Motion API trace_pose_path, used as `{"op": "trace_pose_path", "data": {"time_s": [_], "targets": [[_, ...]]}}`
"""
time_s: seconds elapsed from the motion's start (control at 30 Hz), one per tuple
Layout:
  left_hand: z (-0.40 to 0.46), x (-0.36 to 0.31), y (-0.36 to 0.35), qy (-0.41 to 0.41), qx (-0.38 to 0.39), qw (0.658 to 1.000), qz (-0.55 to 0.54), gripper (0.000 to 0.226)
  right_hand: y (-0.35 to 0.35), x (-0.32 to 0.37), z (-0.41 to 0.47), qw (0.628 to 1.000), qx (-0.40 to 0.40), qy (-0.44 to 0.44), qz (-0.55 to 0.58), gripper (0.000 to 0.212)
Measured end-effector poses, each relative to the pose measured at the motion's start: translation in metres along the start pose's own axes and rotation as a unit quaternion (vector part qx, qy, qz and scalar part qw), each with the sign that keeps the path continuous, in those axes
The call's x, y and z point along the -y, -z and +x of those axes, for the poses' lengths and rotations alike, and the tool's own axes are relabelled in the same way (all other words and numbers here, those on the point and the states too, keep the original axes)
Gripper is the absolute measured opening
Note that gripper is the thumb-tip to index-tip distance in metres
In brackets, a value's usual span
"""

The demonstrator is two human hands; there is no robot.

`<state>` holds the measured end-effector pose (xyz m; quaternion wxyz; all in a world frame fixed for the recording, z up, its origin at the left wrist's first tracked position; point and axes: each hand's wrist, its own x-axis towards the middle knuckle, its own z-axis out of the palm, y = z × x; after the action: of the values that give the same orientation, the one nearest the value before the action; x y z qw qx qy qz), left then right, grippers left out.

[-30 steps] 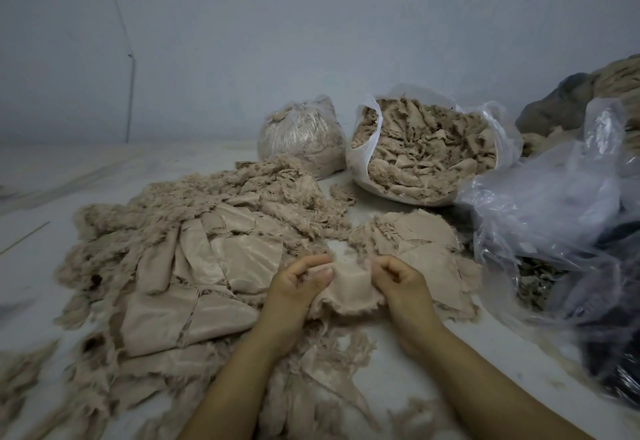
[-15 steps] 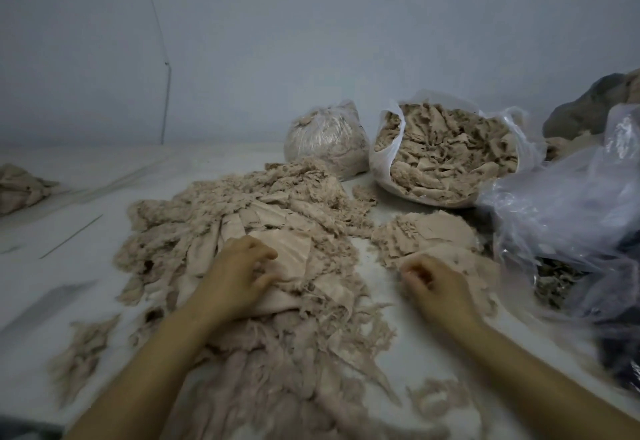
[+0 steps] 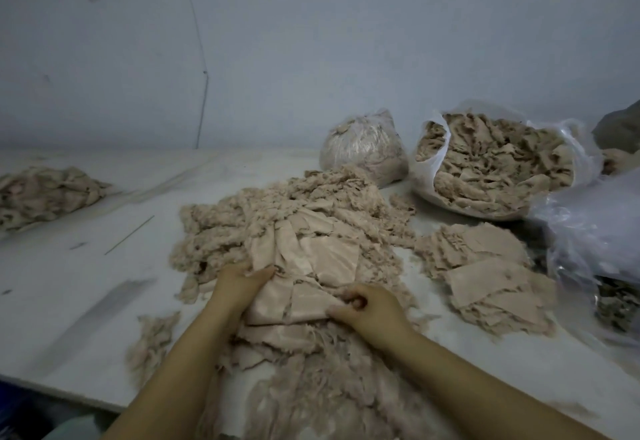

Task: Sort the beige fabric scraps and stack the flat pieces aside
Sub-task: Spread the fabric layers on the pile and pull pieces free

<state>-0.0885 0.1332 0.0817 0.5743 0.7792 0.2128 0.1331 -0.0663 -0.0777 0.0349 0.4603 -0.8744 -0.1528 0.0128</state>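
A big heap of beige fabric scraps [image 3: 294, 225] covers the middle of the white table [image 3: 104, 283], frayed at its edges with flat pieces on top. Both hands are on a flat beige piece [image 3: 294, 301] at the heap's near side. My left hand [image 3: 239, 283] grips its left edge with curled fingers. My right hand [image 3: 367, 304] pinches its right edge. To the right of the heap lies a low stack of flat beige pieces [image 3: 485, 273], apart from both hands.
At the back stand a tied clear bag of scraps [image 3: 363, 148] and an open white bag full of scraps [image 3: 495, 166]. Crumpled clear plastic [image 3: 595, 231] fills the right side. Another scrap pile [image 3: 45, 193] lies far left. The table's near edge runs bottom left.
A second ago both hands held a small piece near the right stack. That piece is gone from them; both hands moved left onto the heap and took hold of a larger flat piece.
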Motion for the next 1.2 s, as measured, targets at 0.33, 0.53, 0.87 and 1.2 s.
{"op": "trace_pose_path", "data": {"time_s": [0.33, 0.53, 0.87, 1.2], "targets": [[0.008, -0.103, -0.015, 0.020, 0.144, 0.924, -0.353, 0.016, 0.085, 0.056, 0.061, 0.896, -0.166, -0.036, 0.411, 0.015], [-0.033, -0.021, -0.026, 0.123, 0.152, 0.932, -0.305, 0.022, 0.094, 0.002, 0.030, 0.884, -0.142, -0.143, 0.422, 0.021], [-0.036, 0.008, -0.029, -0.023, 0.031, 0.995, 0.095, 0.046, 0.009, 0.002, -0.032, 0.995, -0.071, 0.076, -0.003, 0.058], [0.016, 0.033, 0.009, 0.123, 0.134, 0.925, 0.333, 0.112, -0.032, 0.012, 0.038, 0.988, -0.003, 0.081, -0.134, 0.104]]}}
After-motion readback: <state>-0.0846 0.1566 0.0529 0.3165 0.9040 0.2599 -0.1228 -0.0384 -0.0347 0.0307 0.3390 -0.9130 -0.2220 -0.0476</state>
